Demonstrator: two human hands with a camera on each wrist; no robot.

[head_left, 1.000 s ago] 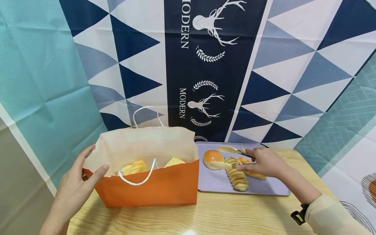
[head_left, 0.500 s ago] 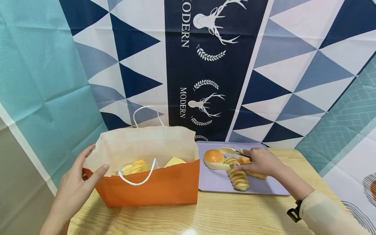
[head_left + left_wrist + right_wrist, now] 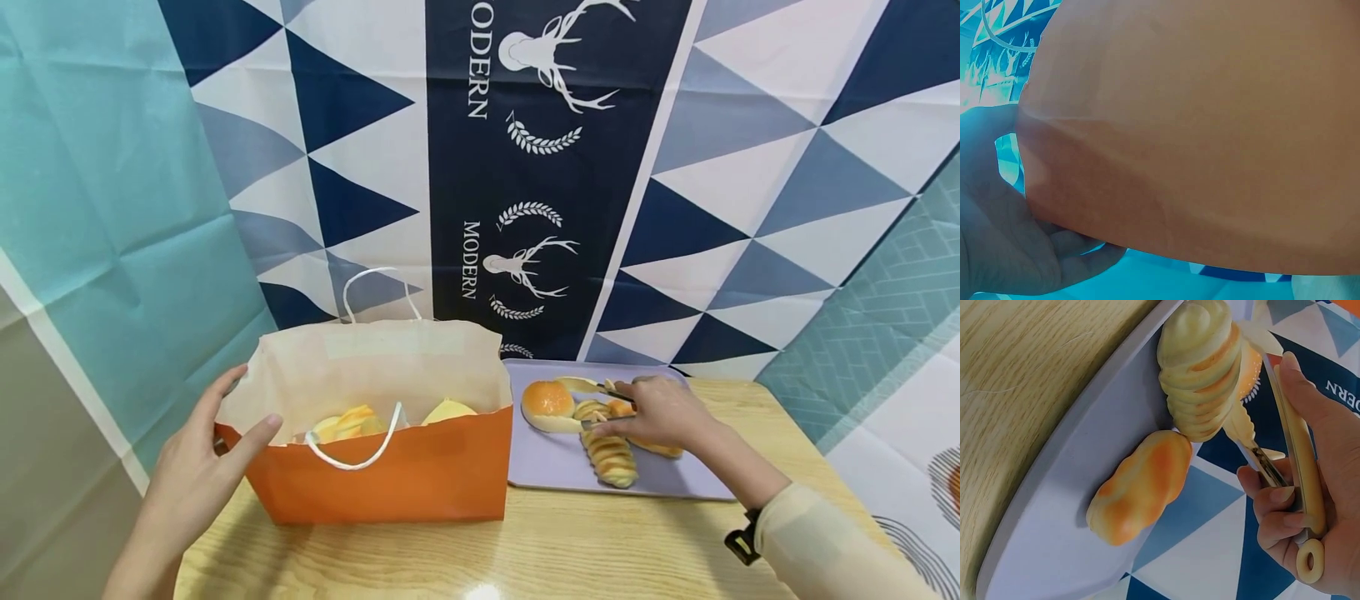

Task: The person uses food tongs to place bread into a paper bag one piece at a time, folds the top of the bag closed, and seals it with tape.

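Note:
An orange paper bag with white string handles stands open-topped at the left, yellowish bread-like pieces showing inside. My left hand grips its left side, thumb at the front rim and fingers round the back edge; in the left wrist view some fingers pass behind the paper. My right hand holds tongs with cream-coloured tips. Those tips lie on either side of a round, glazed bun on the lilac tray. A ridged, twisted roll lies beneath the tongs' front arm.
Another orange-brown bread roll lies on the tray beside the ridged one. The tray rests right of the bag on a wooden table. A patterned cloth hangs close behind both.
My right hand has moved slightly left with the tongs, bringing their tips further round the bun. My left hand keeps its place on the bag.

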